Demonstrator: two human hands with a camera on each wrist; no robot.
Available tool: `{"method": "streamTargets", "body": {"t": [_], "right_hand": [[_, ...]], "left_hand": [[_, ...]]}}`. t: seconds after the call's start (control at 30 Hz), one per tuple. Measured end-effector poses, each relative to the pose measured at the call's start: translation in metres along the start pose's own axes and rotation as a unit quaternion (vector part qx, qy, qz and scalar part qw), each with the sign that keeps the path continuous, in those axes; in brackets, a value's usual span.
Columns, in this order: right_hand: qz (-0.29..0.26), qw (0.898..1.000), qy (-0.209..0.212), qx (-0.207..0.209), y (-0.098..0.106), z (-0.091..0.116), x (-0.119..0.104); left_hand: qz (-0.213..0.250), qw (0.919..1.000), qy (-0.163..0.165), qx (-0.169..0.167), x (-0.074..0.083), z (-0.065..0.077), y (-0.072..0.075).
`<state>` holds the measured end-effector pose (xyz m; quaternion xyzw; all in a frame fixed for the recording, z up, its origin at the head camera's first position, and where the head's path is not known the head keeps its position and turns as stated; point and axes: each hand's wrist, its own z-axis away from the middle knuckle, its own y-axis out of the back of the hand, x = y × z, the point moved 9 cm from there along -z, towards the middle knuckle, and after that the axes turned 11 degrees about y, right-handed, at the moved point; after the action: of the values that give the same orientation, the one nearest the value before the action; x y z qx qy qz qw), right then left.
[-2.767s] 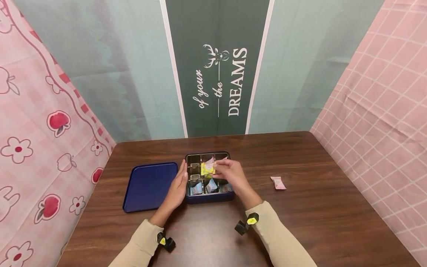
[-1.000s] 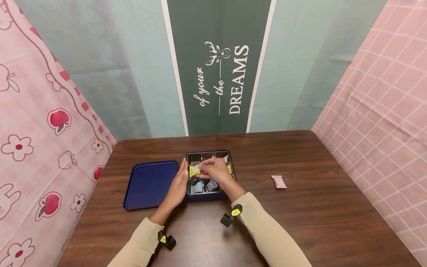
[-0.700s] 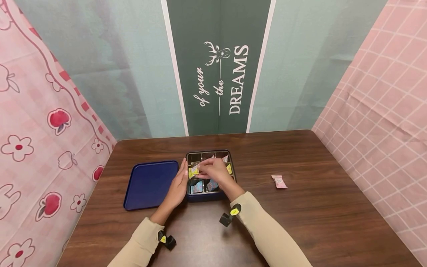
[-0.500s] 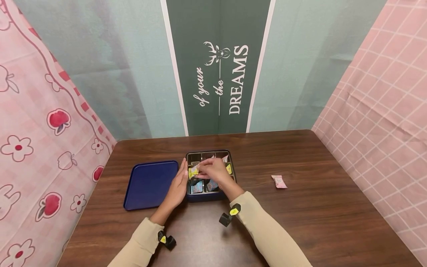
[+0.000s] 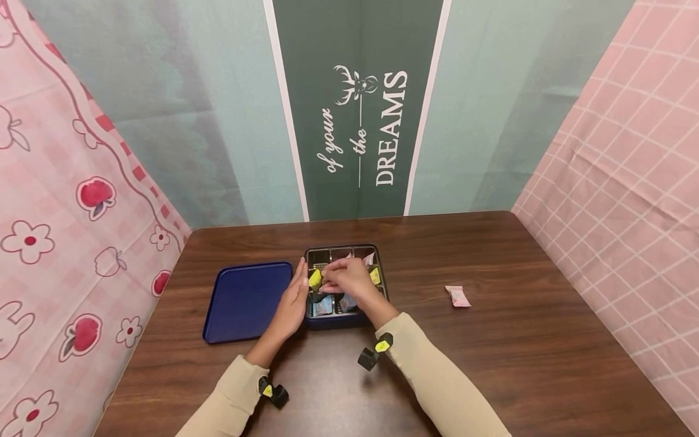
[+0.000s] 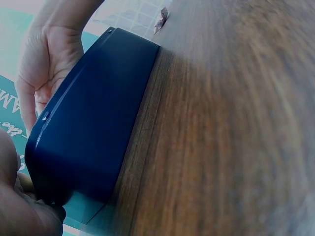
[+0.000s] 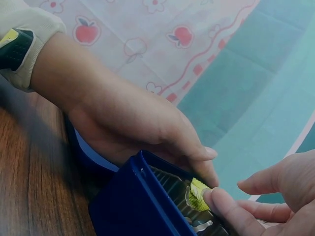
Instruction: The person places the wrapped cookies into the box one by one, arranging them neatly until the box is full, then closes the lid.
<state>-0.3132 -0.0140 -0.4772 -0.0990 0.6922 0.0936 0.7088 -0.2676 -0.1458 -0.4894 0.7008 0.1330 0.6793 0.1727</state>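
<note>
A dark blue tin (image 5: pixel 335 323) with a compartmented metallic insert stands at mid-table. My left hand (image 5: pixel 292 303) rests with straight fingers along its left side. Over the insert reaches my right hand (image 5: pixel 354 282). A yellow-wrapped candy (image 5: pixel 315 279) sits tilted in the middle-left compartment. In the right wrist view, one fingertip touches this yellow candy (image 7: pixel 198 194) while another finger stands apart from it. Blue-wrapped candies (image 5: pixel 323 305) lie in the front row, another yellow candy (image 5: pixel 375 275) at the middle right, and a pink candy (image 5: pixel 369 259) behind it. The right hand hides the central compartment.
The blue lid (image 5: pixel 248 303) lies on the wooden table (image 5: pixel 519 364) left of the tin. A single pink-wrapped candy (image 5: pixel 457 296) lies out to the right. Printed fabric hangs behind the table and along both sides.
My right hand brought the yellow candy left from above the central compartment to the middle-left one. There it has tipped and come away from the pinching fingers. The left hand stays at the tin's side.
</note>
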Motion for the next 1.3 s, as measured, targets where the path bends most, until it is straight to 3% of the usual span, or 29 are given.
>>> {"method": "streamTargets", "body": {"t": [0.33, 0.57, 1.0, 1.3], "right_hand": [[0.007, 1.000, -0.003, -0.004, 0.005, 0.000, 0.003], [-0.004, 1.000, 0.019, -0.010, 0.011, 0.003, 0.002], [-0.040, 0.998, 0.038, 0.023, 0.034, 0.013, -0.003], [-0.029, 0.998, 0.038, 0.036, 0.051, 0.020, -0.001]], "left_hand": [[-0.003, 1.0000, 0.003, -0.003, -0.001, -0.001, -0.001], [-0.008, 1.0000, -0.002, -0.001, -0.001, -0.002, -0.002], [-0.011, 0.9999, 0.000, 0.002, -0.001, -0.003, -0.003], [-0.010, 0.9999, 0.010, -0.002, -0.002, -0.002, -0.002]]}}
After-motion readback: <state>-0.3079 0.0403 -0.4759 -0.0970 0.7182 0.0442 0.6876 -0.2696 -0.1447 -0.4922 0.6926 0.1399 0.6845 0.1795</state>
